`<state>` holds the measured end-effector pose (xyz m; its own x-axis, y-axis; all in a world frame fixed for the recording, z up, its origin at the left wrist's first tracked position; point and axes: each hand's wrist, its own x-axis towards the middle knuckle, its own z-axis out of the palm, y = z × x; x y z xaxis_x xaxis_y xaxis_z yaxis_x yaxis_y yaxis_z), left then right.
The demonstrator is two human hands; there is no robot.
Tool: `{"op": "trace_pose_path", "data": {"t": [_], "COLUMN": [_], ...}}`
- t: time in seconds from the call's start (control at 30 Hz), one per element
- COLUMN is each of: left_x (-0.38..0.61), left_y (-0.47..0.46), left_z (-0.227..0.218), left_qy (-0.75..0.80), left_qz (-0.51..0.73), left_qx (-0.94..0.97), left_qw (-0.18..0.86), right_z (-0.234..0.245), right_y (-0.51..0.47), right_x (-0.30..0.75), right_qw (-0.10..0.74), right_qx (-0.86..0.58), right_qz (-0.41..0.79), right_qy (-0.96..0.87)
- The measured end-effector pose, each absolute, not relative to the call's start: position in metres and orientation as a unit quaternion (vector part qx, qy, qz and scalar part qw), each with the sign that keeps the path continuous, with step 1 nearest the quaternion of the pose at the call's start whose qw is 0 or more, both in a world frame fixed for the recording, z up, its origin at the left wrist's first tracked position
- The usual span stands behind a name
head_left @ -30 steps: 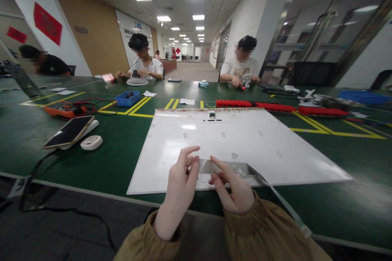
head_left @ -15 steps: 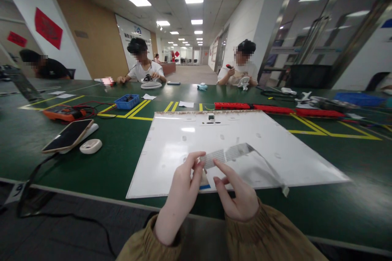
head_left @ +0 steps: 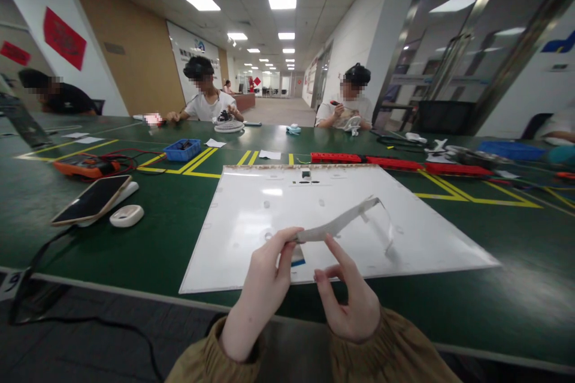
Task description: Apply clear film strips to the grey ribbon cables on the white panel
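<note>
Over one panel (head_left: 251,215), one strip (head_left: 338,225) (in left hand (head_left: 266,272)).

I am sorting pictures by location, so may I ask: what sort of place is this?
Probably an office space used as a workshop: yellow lines mark areas on the green table, an orange meter with leads lies there, and a brown desk stands in the background.

Tag (head_left: 9,285), apparently "9", wall sign (head_left: 191,48) unreadable
</note>
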<state>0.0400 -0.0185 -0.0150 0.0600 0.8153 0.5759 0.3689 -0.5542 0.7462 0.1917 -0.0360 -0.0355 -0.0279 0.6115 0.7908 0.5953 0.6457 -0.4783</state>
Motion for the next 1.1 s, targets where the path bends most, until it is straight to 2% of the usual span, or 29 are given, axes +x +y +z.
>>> {"op": "trace_pose_path", "data": {"t": [0.53, 0.8, 1.1], "left_x": [0.035, 0.032, 0.023], "left_y": [-0.028, -0.038, -0.044], "left_z": [-0.006, -0.001, 0.011], "left_qy": [0.409, 0.336, 0.228], "left_qz": [0.600, 0.675, 0.686], "left_qx": [0.633, 0.484, 0.350], "left_qw": [0.269, 0.444, 0.596], "right_z": [-0.033, -0.045, -0.040], "right_y": [-0.024, -0.016, -0.017], "right_x": [0.256, 0.266, 0.263], "right_qw": [0.716, 0.721, 0.783], "right_qx": [-0.425, -0.422, -0.364], "right_qz": [0.177, 0.216, 0.114], "right_qy": [-0.525, -0.506, -0.492]}}
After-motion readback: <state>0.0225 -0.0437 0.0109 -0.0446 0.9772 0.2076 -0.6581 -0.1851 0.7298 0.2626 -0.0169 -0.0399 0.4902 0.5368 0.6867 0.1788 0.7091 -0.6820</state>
